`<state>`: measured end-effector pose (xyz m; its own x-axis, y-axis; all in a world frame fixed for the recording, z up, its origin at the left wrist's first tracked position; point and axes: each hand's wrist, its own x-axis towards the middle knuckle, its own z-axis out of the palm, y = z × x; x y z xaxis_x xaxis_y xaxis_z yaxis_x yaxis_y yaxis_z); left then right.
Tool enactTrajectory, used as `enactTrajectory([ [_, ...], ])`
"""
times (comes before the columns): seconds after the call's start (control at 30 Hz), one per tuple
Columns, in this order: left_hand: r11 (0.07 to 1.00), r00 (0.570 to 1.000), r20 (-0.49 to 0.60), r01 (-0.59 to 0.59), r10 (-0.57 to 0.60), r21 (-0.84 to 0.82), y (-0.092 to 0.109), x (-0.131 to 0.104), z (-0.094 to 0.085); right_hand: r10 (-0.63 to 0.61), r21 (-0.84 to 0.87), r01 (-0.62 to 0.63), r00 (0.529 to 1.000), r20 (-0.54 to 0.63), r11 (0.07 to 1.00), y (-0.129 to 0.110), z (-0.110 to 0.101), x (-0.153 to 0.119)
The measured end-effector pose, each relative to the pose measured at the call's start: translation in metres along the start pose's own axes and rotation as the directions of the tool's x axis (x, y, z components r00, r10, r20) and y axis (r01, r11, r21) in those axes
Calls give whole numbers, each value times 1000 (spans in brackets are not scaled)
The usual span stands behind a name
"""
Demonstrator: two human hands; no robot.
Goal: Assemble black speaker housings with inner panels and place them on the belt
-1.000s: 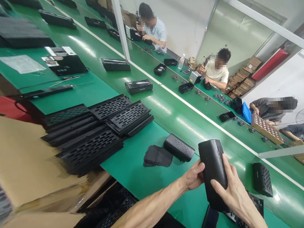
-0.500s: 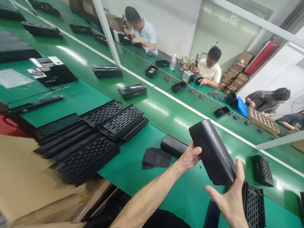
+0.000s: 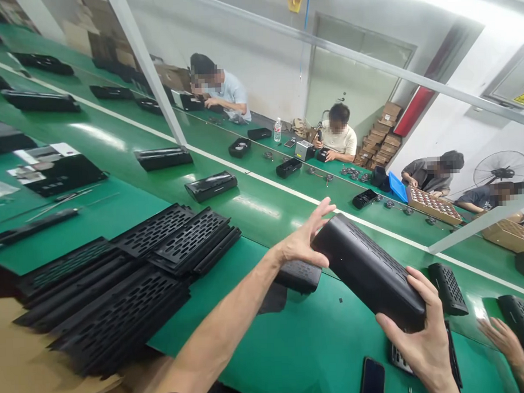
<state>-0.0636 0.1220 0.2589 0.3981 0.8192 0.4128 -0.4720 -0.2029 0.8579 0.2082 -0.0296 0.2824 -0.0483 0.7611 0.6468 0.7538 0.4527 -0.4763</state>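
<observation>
A black speaker housing (image 3: 372, 273) with slots along its top is held tilted above the green work surface. My right hand (image 3: 425, 328) grips its lower right end, thumb at the near side and fingers over the far side. At the other end is my left hand (image 3: 304, 238), fingers stretched and spread; its thumb is close to the housing, and whether it touches I cannot tell. Behind my left forearm lies another black housing (image 3: 300, 275), with a dark flat piece (image 3: 272, 299) partly hidden beside it. Under my right hand, a slotted black panel (image 3: 399, 358) is mostly covered.
Stacked slotted black panels (image 3: 119, 293) lie at the left. A phone (image 3: 372, 379) is near the front edge. Black housings (image 3: 212, 185) stand along the green line (image 3: 262, 213). Another person's hand (image 3: 503, 337) is by a housing (image 3: 522, 322) at right. Several co-workers sit opposite.
The housing has swung to a flatter slant. My right hand has closed on its lower end, while my left hand has loosened and spread its fingers. Another person's hand has reached in at right.
</observation>
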Motion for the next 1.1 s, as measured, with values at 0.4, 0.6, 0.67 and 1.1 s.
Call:
enactTrajectory([
  [0.4,982,973,-137,187,-186,0,-33,-44,26,398,114,-448,866,304,887,35,-19,-11],
  [0.6,594,760,-142,360,-634,-719,-118,-105,90,472,326,-522,853,224,788,33,30,-52],
  [0.67,483,720,19,484,-693,-730,-135,-123,102,488,263,-546,835,256,796,26,46,-63],
  [1.1,937,968,-43,252,-249,240,-53,-90,52,195,-255,-75,853,485,964,21,0,-48],
])
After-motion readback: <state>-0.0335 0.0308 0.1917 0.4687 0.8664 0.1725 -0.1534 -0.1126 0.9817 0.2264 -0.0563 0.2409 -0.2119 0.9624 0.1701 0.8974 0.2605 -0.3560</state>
